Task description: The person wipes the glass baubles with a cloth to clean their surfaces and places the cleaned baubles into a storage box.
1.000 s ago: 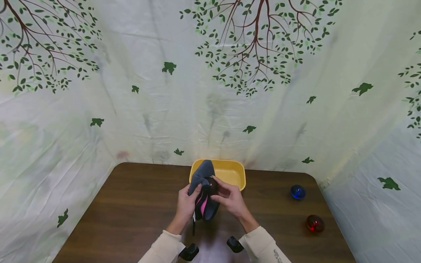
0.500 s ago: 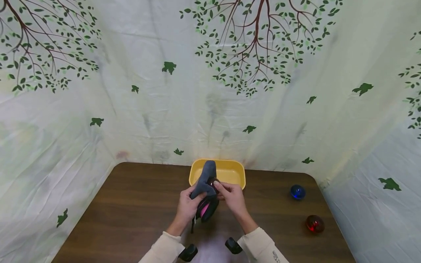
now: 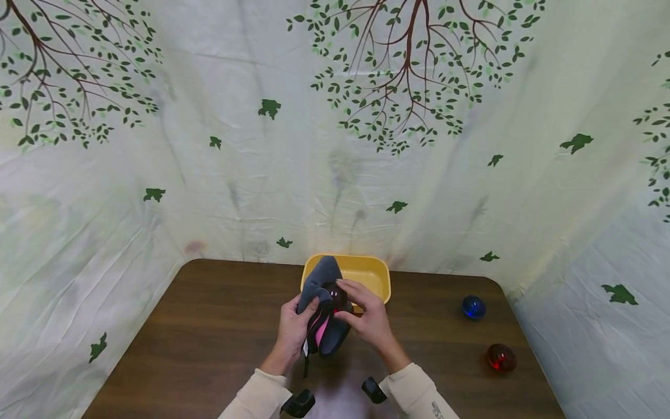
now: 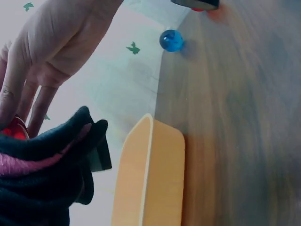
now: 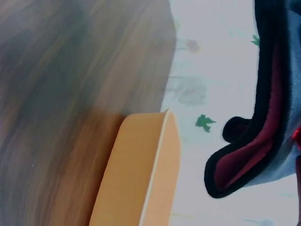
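In the head view my left hand (image 3: 292,329) grips a limp grey-blue cloth item (image 3: 324,272) with black edging, a pink lining and a dangling strap; its exact kind is unclear. My right hand (image 3: 370,314) pinches a dark red, see-through ball (image 3: 337,297) between fingers and thumb, against the cloth. The left wrist view has the red ball (image 4: 15,130) partly hidden by the right hand (image 4: 59,42) and the cloth's folds (image 4: 47,146). At the right wrist view's edge, the cloth (image 5: 254,155) shows its lining, and a sliver of the ball appears.
Behind the hands, a yellow tray (image 3: 374,273) stands at the far edge of the brown wooden table (image 3: 220,326). To the right lie a blue ball (image 3: 473,306) and another red ball (image 3: 501,357). A leaf-patterned curtain (image 3: 335,174) hangs behind.
Half a second ago the cloth stood more upright and the right thumb lay over the ball. Now the cloth leans left, the right hand's grip is wider, and more of the ball shows.
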The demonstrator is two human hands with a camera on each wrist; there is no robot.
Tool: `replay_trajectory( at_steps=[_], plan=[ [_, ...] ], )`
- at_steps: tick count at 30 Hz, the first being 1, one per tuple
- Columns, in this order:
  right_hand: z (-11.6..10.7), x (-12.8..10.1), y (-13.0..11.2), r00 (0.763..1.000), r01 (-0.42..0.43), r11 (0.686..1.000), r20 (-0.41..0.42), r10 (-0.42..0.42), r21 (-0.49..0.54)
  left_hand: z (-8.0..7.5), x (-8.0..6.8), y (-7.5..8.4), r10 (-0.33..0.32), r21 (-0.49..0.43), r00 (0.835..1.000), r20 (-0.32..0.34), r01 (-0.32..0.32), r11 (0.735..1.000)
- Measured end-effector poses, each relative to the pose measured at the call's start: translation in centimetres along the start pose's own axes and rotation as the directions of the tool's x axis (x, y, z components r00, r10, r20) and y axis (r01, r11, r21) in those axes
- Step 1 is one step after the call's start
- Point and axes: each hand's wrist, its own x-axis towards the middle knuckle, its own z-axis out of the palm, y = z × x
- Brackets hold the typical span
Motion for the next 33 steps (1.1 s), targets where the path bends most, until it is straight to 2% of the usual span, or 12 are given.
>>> replay_trajectory(
  at_steps=[2, 5, 8, 11, 13, 16, 21, 24, 26, 28, 31, 33],
  plan=[
    [0.2, -0.3, 0.7, 1.0, -0.014, 1.0, -0.022, 0.014, 0.013, 0.1, -0.1, 0.0, 0.011, 0.004, 1.0, 0.019, -0.011, 1.0],
    [0.6, -0.6, 1.6, 0.978, -0.201, 0.971, -0.034, 0.207, 0.131, 0.2, 0.0, 0.0, 0.056, 0.039, 0.997, 0.055, -0.058, 0.998],
    [0.7, -0.7, 1.8, 0.894, -0.432, 0.864, -0.006, 0.449, 0.26, 0.2, 0.1, 0.1, 0.117, 0.128, 0.99, 0.081, -0.127, 0.984],
    [0.7, -0.4, 1.7, 0.813, -0.553, 0.751, 0.039, 0.58, 0.361, 0.3, 0.2, 0.2, 0.158, 0.201, 0.983, 0.093, -0.174, 0.964],
    [0.6, -0.3, 1.7, 0.801, -0.567, 0.724, 0.06, 0.595, 0.392, 0.3, 0.2, 0.3, 0.157, 0.215, 0.984, 0.087, -0.173, 0.961],
    [0.6, -0.5, 1.8, 0.843, -0.511, 0.75, 0.072, 0.533, 0.42, 0.5, 0.1, 0.4, 0.133, 0.196, 0.99, 0.05, -0.14, 0.97],
    [0.7, -1.1, 2.4, 0.959, -0.273, 0.876, 0.039, 0.282, 0.397, 0.6, -0.1, 0.3, 0.062, 0.134, 0.998, -0.01, -0.06, 0.989],
    [0.8, -1.1, 2.3, 0.983, -0.181, 0.922, 0.037, 0.179, 0.342, 0.6, -0.2, 0.2, 0.037, 0.119, 0.999, -0.02, -0.034, 0.992],
    [0.7, -1.0, 1.9, 0.981, -0.191, 0.934, 0.035, 0.189, 0.301, 0.6, -0.2, 0.2, 0.027, 0.116, 0.999, -0.021, -0.025, 0.993],
    [0.7, -0.9, 1.4, 0.965, -0.257, 0.926, 0.032, 0.259, 0.275, 0.5, -0.3, 0.1, 0.032, 0.127, 0.999, -0.011, -0.031, 0.991],
    [0.9, -0.8, 1.3, 0.904, -0.417, 0.863, 0.037, 0.425, 0.285, 0.3, -0.4, 0.0, 0.068, 0.156, 0.998, 0.017, -0.07, 0.985],
    [1.0, -0.7, 1.4, 0.848, -0.516, 0.805, 0.042, 0.529, 0.294, 0.3, -0.5, -0.1, 0.107, 0.177, 0.993, 0.043, -0.113, 0.978]
  ],
)
